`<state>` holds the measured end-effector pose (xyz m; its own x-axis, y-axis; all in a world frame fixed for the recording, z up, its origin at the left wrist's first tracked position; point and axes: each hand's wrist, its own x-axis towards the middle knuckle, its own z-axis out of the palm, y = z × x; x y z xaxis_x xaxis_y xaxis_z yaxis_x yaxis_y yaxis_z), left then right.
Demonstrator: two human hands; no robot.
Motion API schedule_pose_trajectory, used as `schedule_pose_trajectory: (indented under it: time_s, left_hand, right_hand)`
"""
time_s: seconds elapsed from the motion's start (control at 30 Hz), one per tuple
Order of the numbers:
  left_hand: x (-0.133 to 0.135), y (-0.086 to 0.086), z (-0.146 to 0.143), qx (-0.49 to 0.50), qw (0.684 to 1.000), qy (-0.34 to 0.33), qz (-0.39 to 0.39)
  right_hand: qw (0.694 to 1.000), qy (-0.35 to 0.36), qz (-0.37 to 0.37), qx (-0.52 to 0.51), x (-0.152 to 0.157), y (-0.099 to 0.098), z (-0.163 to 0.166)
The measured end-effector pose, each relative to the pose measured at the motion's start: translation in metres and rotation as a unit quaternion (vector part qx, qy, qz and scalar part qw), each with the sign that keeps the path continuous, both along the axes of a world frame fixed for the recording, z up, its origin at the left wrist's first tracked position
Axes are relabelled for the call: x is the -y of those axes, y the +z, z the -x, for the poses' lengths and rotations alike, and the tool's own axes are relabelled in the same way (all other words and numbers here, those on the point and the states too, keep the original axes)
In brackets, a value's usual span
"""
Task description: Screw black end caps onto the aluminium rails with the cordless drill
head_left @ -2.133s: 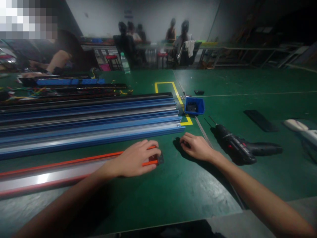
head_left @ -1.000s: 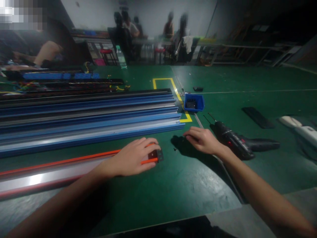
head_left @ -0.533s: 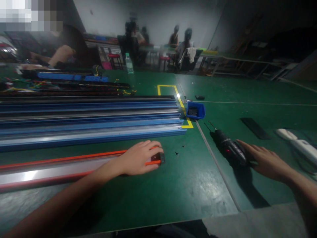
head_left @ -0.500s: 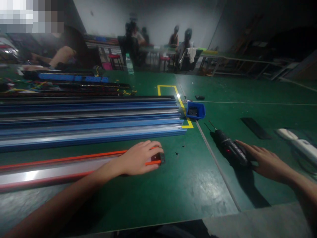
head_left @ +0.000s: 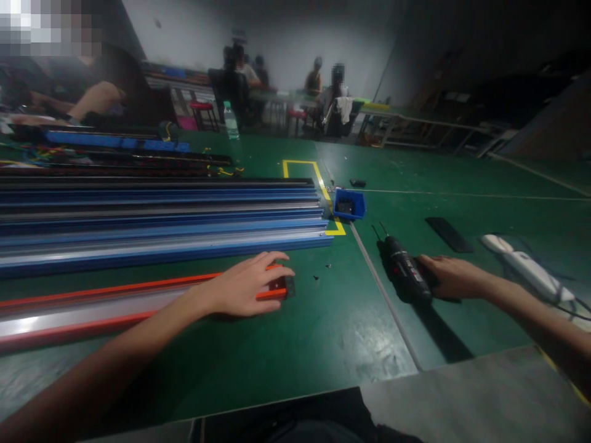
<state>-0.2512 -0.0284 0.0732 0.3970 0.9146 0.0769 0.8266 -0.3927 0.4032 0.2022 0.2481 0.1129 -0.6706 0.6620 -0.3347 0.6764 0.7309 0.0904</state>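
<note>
My left hand (head_left: pixel 244 284) rests over the end of a long orange-edged metal profile (head_left: pixel 175 298). Its fingers are spread and stretched loosely, with the thumb on the near side. A dark end piece (head_left: pixel 289 287) shows just beyond the fingertips. On the right, my right hand (head_left: pixel 446 275) is closed around the handle of a black cordless drill (head_left: pixel 407 267), which lies on its side with its long bit pointing away from me. The palm and handle are partly hidden. Two tiny dark screws (head_left: pixel 316 277) lie between the hands.
Several blue metal profiles (head_left: pixel 184 231) lie behind the orange one. A blue bin (head_left: pixel 349 205) holding small dark parts stands near yellow tape (head_left: pixel 300 162). To the right are a dark flat plate (head_left: pixel 447 234) and a white power strip (head_left: pixel 538 274). A bottle (head_left: pixel 231 121) stands farther back; people sit beyond.
My right hand has gone from reaching at the drill with extended fingers to closing around its handle. My left hand's fingers have loosened and spread on the orange profile. The view has shifted slightly.
</note>
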Motion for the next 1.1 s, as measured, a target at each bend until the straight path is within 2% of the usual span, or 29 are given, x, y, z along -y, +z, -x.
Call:
schedule_pose_trajectory:
  time_s: [0.17, 0.3, 0.37, 0.47, 0.57, 0.77, 0.9, 0.97, 1.03, 1.1]
  left_hand:
    - [-0.013, 0.020, -0.008, -0.025, 0.998, -0.007, -0.065]
    - [-0.050, 0.042, -0.042, -0.135, 0.986, -0.035, -0.091]
    - [-0.072, 0.046, -0.060, -0.201, 0.976, -0.049, -0.066]
    - [-0.102, 0.043, -0.078, -0.213, 0.973, -0.077, -0.038]
    - [-0.119, 0.033, -0.081, -0.199, 0.975, -0.092, -0.018]
    - [-0.123, 0.013, -0.079, -0.169, 0.979, -0.114, 0.018]
    - [-0.121, 0.010, -0.081, -0.143, 0.983, -0.112, 0.038]
    - [-0.120, 0.013, -0.078, -0.122, 0.986, -0.107, 0.042]
    - [-0.118, 0.019, -0.070, -0.094, 0.990, -0.096, 0.038]
    - [-0.111, 0.026, -0.057, -0.065, 0.994, -0.079, 0.027]
  right_hand:
    - [0.988, 0.007, -0.125, 0.095, 0.023, 0.000, 0.015]
    - [0.979, -0.001, -0.163, 0.124, 0.036, -0.002, 0.023]
    - [0.979, -0.008, -0.164, 0.117, 0.039, -0.003, 0.023]
    - [0.981, -0.020, -0.160, 0.106, 0.040, -0.004, 0.019]
    - [0.983, -0.035, -0.154, 0.097, 0.041, -0.006, 0.014]
    - [0.984, -0.066, -0.158, 0.058, 0.052, -0.011, 0.004]
    - [0.981, -0.108, -0.157, -0.032, 0.059, -0.013, -0.001]
    - [0.974, -0.128, -0.127, -0.135, 0.065, -0.013, 0.002]
    - [0.946, -0.143, -0.072, -0.282, 0.075, -0.012, 0.010]
    - [0.891, -0.167, 0.020, -0.421, 0.087, -0.010, 0.024]
